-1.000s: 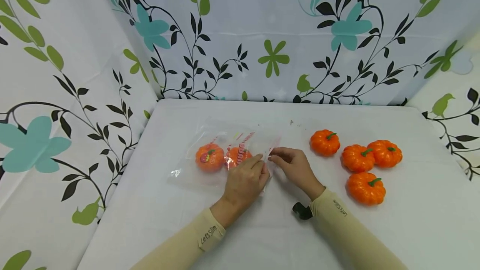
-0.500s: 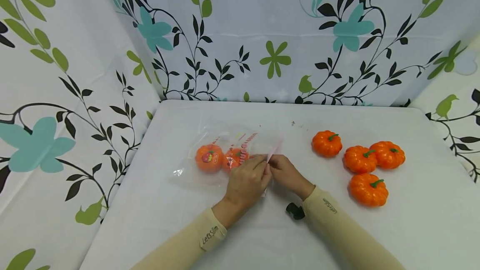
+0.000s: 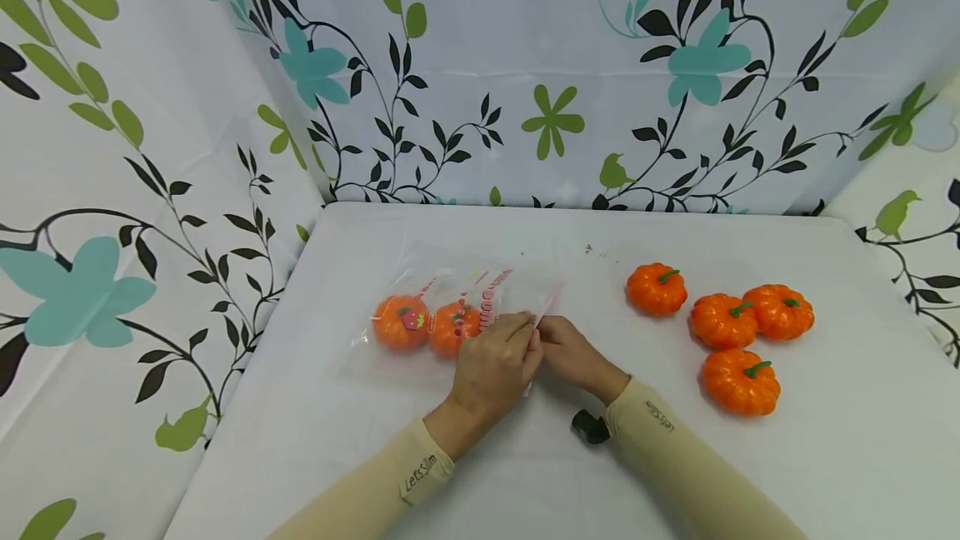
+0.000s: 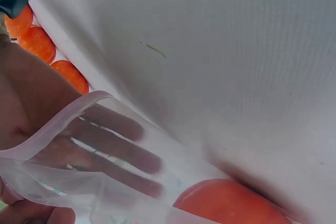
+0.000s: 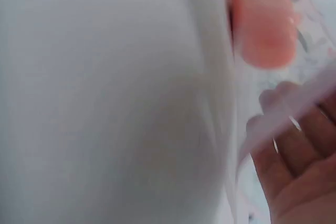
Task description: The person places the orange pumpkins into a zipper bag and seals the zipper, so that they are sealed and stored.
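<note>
A clear plastic bag (image 3: 390, 273) with red print and a pinkish rim lies on the table, two small orange pumpkins (image 3: 401, 323) inside it. My left hand (image 3: 495, 357) grips the bag by its mouth. Reaching in from the other side, my right hand (image 3: 577, 357) has its fingertips hidden behind the left hand in the head view. The left wrist view shows the right hand's fingers (image 4: 118, 148) extended inside the bag, seen through the plastic. In the right wrist view the bag's rim (image 5: 294, 106) crosses that hand's fingers.
Several loose orange pumpkins (image 3: 738, 382) lie to the right of the hands, one (image 3: 656, 290) a little apart. A small black camera (image 3: 590, 427) sticks out at the right wrist. Patterned curtains (image 3: 450, 65) hang behind and beside the white table (image 3: 465, 227).
My right hand has moved left from the bag's rim into its mouth. The two pumpkins in the bag have shifted slightly left. My left hand has kept its hold.
</note>
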Demonstrator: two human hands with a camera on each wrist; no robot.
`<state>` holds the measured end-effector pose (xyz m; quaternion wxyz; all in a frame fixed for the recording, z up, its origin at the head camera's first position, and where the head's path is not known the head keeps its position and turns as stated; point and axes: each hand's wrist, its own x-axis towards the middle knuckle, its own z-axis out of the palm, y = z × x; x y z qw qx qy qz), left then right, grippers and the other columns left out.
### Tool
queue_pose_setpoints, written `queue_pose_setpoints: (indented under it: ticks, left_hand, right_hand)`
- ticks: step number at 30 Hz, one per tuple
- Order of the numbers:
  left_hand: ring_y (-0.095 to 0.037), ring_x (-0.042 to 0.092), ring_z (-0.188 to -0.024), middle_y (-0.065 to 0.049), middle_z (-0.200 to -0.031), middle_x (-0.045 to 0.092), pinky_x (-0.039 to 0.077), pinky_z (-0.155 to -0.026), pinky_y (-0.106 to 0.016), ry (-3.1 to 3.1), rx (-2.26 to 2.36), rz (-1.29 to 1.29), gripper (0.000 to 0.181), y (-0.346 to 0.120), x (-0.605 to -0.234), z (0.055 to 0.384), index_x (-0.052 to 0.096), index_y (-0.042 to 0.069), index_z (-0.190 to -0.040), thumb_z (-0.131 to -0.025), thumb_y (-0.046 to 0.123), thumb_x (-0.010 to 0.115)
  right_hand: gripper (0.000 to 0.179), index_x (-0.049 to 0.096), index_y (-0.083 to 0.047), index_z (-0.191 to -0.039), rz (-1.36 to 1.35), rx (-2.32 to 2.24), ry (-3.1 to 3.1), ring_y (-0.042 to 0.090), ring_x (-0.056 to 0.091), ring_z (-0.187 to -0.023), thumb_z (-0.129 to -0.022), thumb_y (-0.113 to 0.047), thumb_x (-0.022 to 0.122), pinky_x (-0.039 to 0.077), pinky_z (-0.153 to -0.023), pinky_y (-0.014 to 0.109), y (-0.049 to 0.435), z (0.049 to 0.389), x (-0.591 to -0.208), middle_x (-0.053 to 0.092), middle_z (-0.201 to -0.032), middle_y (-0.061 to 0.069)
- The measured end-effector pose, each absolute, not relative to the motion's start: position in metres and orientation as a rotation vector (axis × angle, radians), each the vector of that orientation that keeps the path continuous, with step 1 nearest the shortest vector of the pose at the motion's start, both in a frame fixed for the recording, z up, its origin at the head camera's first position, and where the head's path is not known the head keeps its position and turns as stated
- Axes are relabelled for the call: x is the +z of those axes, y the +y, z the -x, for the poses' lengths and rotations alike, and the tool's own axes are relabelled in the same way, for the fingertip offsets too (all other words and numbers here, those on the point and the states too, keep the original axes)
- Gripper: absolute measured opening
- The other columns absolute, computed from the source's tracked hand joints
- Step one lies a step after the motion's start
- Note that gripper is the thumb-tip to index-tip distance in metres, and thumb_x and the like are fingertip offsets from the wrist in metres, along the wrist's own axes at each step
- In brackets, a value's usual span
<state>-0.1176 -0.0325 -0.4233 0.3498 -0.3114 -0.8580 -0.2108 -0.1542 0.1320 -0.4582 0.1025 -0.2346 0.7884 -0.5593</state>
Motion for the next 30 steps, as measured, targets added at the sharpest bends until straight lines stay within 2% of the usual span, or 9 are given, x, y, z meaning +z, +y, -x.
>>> queue_pose_setpoints:
  ticks: [4, 8, 12, 14, 17, 19, 22, 26, 30]
  left_hand:
    - [-0.021, 0.075, -0.085, -0.009, -0.098, 0.076, 0.061, -0.072, -0.031, -2.200, -0.517, 0.790, 0.005, -0.031, -0.424, 0.118, 0.077, 0.002, -0.082, -0.081, 0.007, 0.076]
    - [-0.021, 0.075, -0.084, -0.009, -0.097, 0.076, 0.061, -0.072, -0.032, -2.205, -0.507, 0.781, 0.006, -0.029, -0.425, 0.118, 0.074, 0.005, -0.075, -0.080, 0.006, 0.076]
    - [-0.020, 0.075, -0.085, -0.009, -0.097, 0.076, 0.061, -0.074, -0.032, -2.230, -0.514, 0.778, 0.007, -0.028, -0.426, 0.118, 0.074, 0.004, -0.074, -0.081, 0.006, 0.074]
    - [-0.020, 0.075, -0.085, -0.008, -0.097, 0.077, 0.061, -0.074, -0.031, -2.234, -0.511, 0.775, 0.007, -0.027, -0.426, 0.118, 0.074, 0.005, -0.074, -0.082, 0.006, 0.074]
    - [-0.018, 0.075, -0.085, -0.007, -0.097, 0.077, 0.061, -0.073, -0.030, -2.232, -0.507, 0.776, 0.008, -0.027, -0.427, 0.118, 0.074, 0.005, -0.075, -0.082, 0.007, 0.073]
    - [-0.018, 0.075, -0.085, -0.007, -0.097, 0.076, 0.061, -0.072, -0.030, -2.228, -0.507, 0.775, 0.007, -0.027, -0.427, 0.118, 0.075, 0.005, -0.075, -0.081, 0.007, 0.073]
    - [-0.017, 0.074, -0.085, -0.006, -0.096, 0.076, 0.061, -0.072, -0.030, -2.225, -0.509, 0.774, 0.005, -0.027, -0.427, 0.118, 0.075, 0.004, -0.076, -0.080, 0.006, 0.074]
    - [-0.017, 0.074, -0.085, -0.006, -0.096, 0.076, 0.061, -0.072, -0.030, -2.229, -0.504, 0.773, 0.004, -0.027, -0.428, 0.118, 0.076, 0.004, -0.077, -0.080, 0.007, 0.075]
    - [-0.018, 0.074, -0.085, -0.007, -0.096, 0.076, 0.061, -0.073, -0.030, -2.232, -0.507, 0.779, 0.004, -0.028, -0.426, 0.119, 0.075, 0.004, -0.077, -0.080, 0.006, 0.075]
  right_hand:
    - [0.029, 0.069, -0.006, -0.127, 0.613, -1.514, 2.550, 0.023, 0.062, -0.119, -0.100, -0.011, 0.062, 0.047, -0.103, 0.051, 0.160, 0.139, -0.452, 0.068, -0.127, 0.006]
    - [0.044, 0.064, -0.013, -0.137, 0.578, -1.392, 2.814, 0.023, 0.058, -0.128, -0.094, -0.017, 0.073, 0.045, -0.106, 0.053, 0.196, 0.123, -0.440, 0.065, -0.135, 0.001]
    - [0.065, 0.057, -0.012, -0.144, 0.519, -1.290, 3.049, 0.031, 0.054, -0.131, -0.086, -0.023, 0.083, 0.044, -0.104, 0.060, 0.230, 0.110, -0.424, 0.060, -0.141, 0.007]
    - [0.082, 0.047, -0.014, -0.152, 0.451, -1.252, 3.104, 0.037, 0.048, -0.136, -0.081, -0.026, 0.087, 0.042, -0.103, 0.065, 0.246, 0.105, -0.414, 0.051, -0.150, 0.010]
    - [0.114, 0.021, -0.020, -0.163, 0.313, -1.173, 3.126, 0.040, 0.028, -0.147, -0.074, -0.034, 0.091, 0.031, -0.106, 0.071, 0.267, 0.099, -0.400, 0.025, -0.165, 0.010]
    - [0.133, 0.002, -0.024, -0.164, 0.229, -1.131, 3.127, 0.041, 0.012, -0.152, -0.069, -0.038, 0.094, 0.023, -0.108, 0.074, 0.281, 0.095, -0.393, 0.006, -0.169, 0.007]
    - [0.147, -0.016, -0.027, -0.160, 0.096, -1.105, 3.120, 0.040, -0.005, -0.153, -0.065, -0.041, 0.095, 0.013, -0.106, 0.078, 0.298, 0.091, -0.387, -0.014, -0.168, 0.003]
    - [0.150, -0.024, -0.027, -0.157, -0.012, -1.129, 3.080, 0.044, -0.009, -0.151, -0.066, -0.039, 0.095, 0.010, -0.103, 0.081, 0.320, 0.082, -0.390, -0.020, -0.167, 0.006]
    - [0.148, -0.026, -0.017, -0.156, -0.065, -1.106, 3.009, 0.054, -0.005, -0.148, -0.071, -0.039, 0.092, 0.012, -0.101, 0.081, 0.337, 0.073, -0.405, -0.018, -0.165, 0.022]
